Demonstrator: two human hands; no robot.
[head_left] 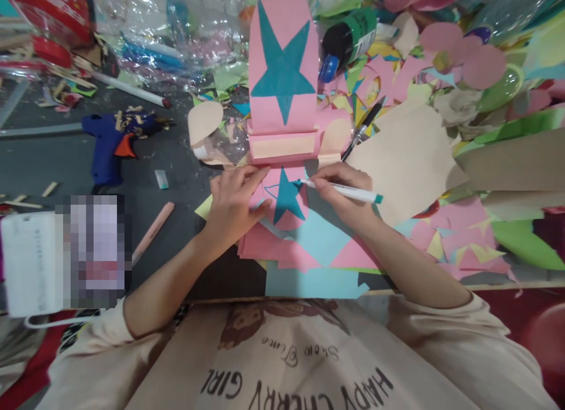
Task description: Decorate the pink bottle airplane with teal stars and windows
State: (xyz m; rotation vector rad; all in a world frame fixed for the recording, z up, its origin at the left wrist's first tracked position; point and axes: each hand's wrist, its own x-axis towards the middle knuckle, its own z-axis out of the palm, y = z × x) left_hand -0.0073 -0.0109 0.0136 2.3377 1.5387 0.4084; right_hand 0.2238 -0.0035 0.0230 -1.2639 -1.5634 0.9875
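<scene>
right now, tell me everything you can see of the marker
The marker is slim, with a white barrel that looks like plastic and a teal rear end. Faint print on the barrel is too small to read. Its tip looks uncapped. It lies slanted between the thumb and fingers of the right hand, tip to the picture's left, at the right-hand point of the lower teal star. Whether the tip touches is hard to tell.
</scene>
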